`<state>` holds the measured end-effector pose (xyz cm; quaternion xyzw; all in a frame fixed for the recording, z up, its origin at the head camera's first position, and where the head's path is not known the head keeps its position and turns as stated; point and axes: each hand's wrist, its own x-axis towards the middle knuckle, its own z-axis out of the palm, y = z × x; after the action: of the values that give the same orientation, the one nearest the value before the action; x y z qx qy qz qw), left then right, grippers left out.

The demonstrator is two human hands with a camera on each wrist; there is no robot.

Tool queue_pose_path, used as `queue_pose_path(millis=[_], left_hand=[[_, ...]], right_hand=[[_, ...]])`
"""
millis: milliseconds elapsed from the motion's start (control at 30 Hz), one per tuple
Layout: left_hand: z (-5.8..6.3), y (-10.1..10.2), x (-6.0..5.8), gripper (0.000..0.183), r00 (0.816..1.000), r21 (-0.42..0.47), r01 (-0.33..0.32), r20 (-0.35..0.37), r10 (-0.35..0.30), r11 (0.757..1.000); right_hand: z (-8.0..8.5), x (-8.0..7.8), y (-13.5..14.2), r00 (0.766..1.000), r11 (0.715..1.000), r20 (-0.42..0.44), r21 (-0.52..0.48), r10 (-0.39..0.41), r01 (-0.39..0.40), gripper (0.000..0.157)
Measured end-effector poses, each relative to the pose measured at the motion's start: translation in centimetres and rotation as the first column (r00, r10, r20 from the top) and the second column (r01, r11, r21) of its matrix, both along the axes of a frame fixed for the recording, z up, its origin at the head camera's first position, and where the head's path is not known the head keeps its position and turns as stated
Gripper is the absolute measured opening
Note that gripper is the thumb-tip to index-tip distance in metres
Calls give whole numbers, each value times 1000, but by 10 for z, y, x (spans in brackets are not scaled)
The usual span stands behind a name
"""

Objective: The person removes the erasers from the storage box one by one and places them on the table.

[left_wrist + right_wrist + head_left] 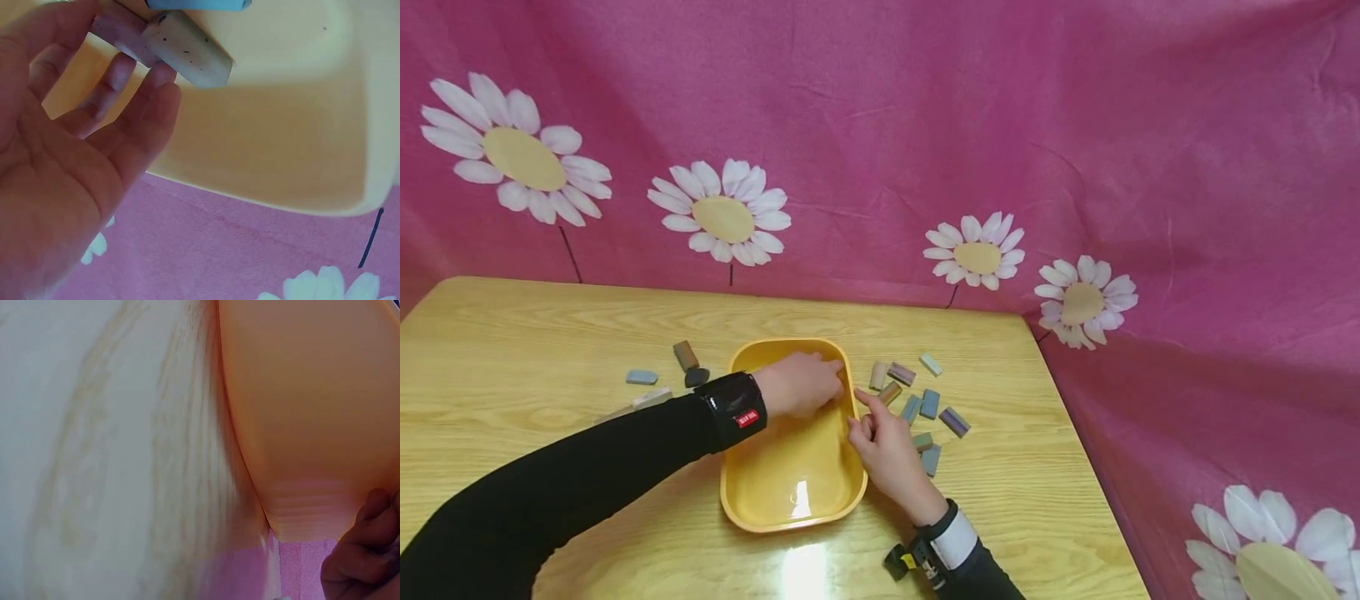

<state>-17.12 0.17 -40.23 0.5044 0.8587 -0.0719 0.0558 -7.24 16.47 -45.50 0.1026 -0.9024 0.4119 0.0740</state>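
Note:
My left hand (pixel 801 385) reaches into a yellow plastic basin (pixel 797 479), at its far right corner. In the left wrist view its thumb and fingers close round a small purple block (pixel 125 34). A grey speckled block (pixel 190 53) lies against that one, close to the fingertips, and part of a blue block (pixel 197 4) shows at the top edge. From above, the hand hides these blocks. My right hand (pixel 887 446) grips the basin's right rim, with its thumb over the edge, index finger pointing along it and the other fingers curled.
On the table right of the basin lie several small blocks, among them a dark purple one (pixel 955 422) and a pale green one (pixel 931 364). To the left are a brown block (pixel 685 356), a black piece (pixel 697 377) and a light blue block (pixel 642 377). A pink flowered cloth (pixel 865 150) hangs behind.

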Motion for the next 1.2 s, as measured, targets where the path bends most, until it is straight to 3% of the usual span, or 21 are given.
queue_pose_path(millis=[167, 300, 433, 533, 733, 967, 1100, 1200], left_hand=[[11, -12, -1, 10, 1000, 70, 17, 10, -18, 997], [32, -30, 1, 14, 1000, 91, -9, -8, 10, 996], [54, -56, 1, 14, 996, 126, -85, -28, 89, 988], [60, -80, -2, 15, 987, 136, -154, -29, 159, 979], [49, -127, -7, 16, 962, 171, -272, 14, 273, 947], [15, -176, -14, 11, 923, 182, -385, 105, 371, 905], [-1, -195, -18, 17, 897, 177, -436, 165, 410, 882], [-5, -202, -21, 18, 895, 186, -441, 164, 415, 878]], right_hand=[[-1, -1, 0, 1000, 1000, 0, -2, 6, -6, 43], [-1, -1, -1, 1000, 1000, 18, -9, 1, -1, 44], [-1, -3, -2, 1000, 1000, 22, -15, 2, -2, 44], [-1, -3, -3, 1000, 1000, 23, -14, 8, -8, 44], [-2, -2, -1, 1000, 1000, 20, 1, -9, 9, 43], [-3, -2, 2, 1000, 1000, 1, 5, -9, 9, 43], [-3, -2, 1, 1000, 1000, 5, -1, -8, 8, 43], [-3, -2, 0, 1000, 1000, 9, -7, -8, 8, 43]])
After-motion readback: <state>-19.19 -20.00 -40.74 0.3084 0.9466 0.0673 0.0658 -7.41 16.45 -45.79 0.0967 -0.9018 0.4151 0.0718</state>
